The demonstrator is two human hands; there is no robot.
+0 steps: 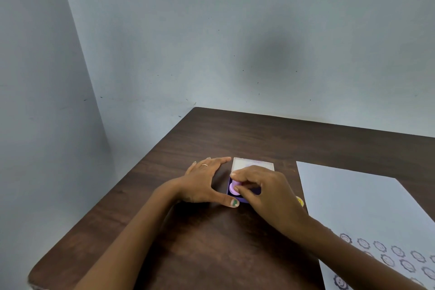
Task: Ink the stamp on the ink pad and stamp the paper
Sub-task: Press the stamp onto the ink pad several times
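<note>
The pink round stamp sits on the purple ink pad, near the table's middle, pinched by the right hand's fingers. The left hand, fingers released, braces the pad's side. Press straight down, evenly, then lift cleanly toward the paper, which lies at the right edge.

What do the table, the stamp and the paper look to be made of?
Table: dark brown wood or wood-look laminate, going by the grain lines and dull sheen; which one is unclear. Stamp: probably plastic, smooth, uniformly pale purple, rounded, held by the right hand. Paper: thin matte white sheet, lying flat, with dark flower-like prints near its close end.
</note>
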